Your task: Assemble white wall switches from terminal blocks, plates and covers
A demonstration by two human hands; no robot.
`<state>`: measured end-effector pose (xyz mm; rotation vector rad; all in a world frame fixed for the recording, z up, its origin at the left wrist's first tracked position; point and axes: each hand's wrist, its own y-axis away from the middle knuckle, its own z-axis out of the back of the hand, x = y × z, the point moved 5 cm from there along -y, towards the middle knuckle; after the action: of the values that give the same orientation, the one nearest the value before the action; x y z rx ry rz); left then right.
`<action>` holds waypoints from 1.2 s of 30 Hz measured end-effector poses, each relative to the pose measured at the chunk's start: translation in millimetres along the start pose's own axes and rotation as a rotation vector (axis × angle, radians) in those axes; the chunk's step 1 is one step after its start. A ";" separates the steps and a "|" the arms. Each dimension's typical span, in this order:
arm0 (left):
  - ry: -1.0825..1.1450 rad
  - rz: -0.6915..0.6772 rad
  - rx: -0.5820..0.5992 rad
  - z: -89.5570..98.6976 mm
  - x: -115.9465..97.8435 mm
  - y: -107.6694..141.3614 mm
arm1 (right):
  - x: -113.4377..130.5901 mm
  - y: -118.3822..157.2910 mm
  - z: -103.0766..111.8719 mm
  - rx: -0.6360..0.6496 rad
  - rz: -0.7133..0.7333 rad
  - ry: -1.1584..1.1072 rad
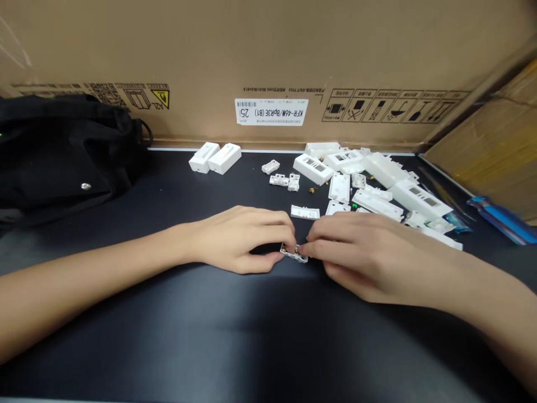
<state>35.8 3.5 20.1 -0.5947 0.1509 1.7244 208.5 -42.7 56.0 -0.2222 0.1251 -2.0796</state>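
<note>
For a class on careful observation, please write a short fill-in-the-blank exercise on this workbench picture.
The left hand and right hand both grip one small ____ plastic part.
A black ____ lies to the left of the hands, on the dark bench top.
The cardboard behind the bench carries a white barcode ____.

Missing words: white; bag; label.

Pretty much everything here is plastic: the small white plastic bracket (293, 253) looks smooth and matt, with little brass-coloured metal bits at its ends, and the chunky white plastic housings (312, 169) have that same smooth finish, barely any shine. The black work surface (268, 336) is mostly matt with a soft sheen. Behind it sits brown cardboard (268, 56), dull and papery. The black cloth bag (62, 151) is dull fabric with a shiny metal stud (86, 186), and the blue plastic packet (503, 221) is glossy.
</note>
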 end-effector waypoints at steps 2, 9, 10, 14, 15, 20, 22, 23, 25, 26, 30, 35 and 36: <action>-0.004 0.000 0.004 -0.6 0.4 -0.3 | 0.8 -0.8 -2.4 0.040 0.010 -0.010; 0.003 0.001 0.007 -1.0 0.3 -0.9 | 1.0 -3.2 -0.7 0.061 -0.008 -0.029; 0.004 0.003 0.006 -1.0 0.4 -1.0 | 0.9 -3.3 -1.0 0.075 -0.013 -0.043; -0.008 0.006 -0.001 -1.2 0.5 -1.7 | -0.4 -3.2 -2.6 0.108 -0.046 -0.080; -0.011 0.005 -0.003 -1.3 0.4 -1.9 | -0.7 -3.2 -3.1 0.113 -0.050 -0.084; -0.006 0.007 -0.011 -1.5 0.1 -1.5 | -0.5 -3.1 -4.4 0.118 -0.030 -0.075; 0.000 0.010 -0.019 -1.0 0.1 -1.0 | -0.1 -3.1 -4.1 0.110 -0.011 -0.069; 0.002 0.011 -0.022 -0.7 0.0 -0.8 | -0.1 -3.2 -4.1 0.108 -0.006 -0.061; 0.001 0.007 -0.028 -0.4 -0.3 -0.4 | -0.1 -3.5 -4.9 0.106 -0.001 -0.034; -0.001 0.004 -0.030 -0.4 -0.5 -0.3 | 0.0 -3.8 -5.7 0.106 0.000 -0.016; -0.013 0.000 -0.034 -1.0 -0.8 -0.3 | 1.8 -5.5 -8.7 0.089 -0.006 0.041; -0.035 -0.027 -0.042 -0.8 -2.5 -0.7 | 3.5 -6.9 -8.9 0.075 -0.043 0.030; -0.041 -0.036 -0.043 -0.7 -2.8 -0.5 | 3.4 -7.1 -9.0 0.084 -0.054 0.024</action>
<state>36.8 0.8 21.0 -0.5899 0.0746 1.7075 198.9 -42.2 48.8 -0.1516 0.0465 -2.1367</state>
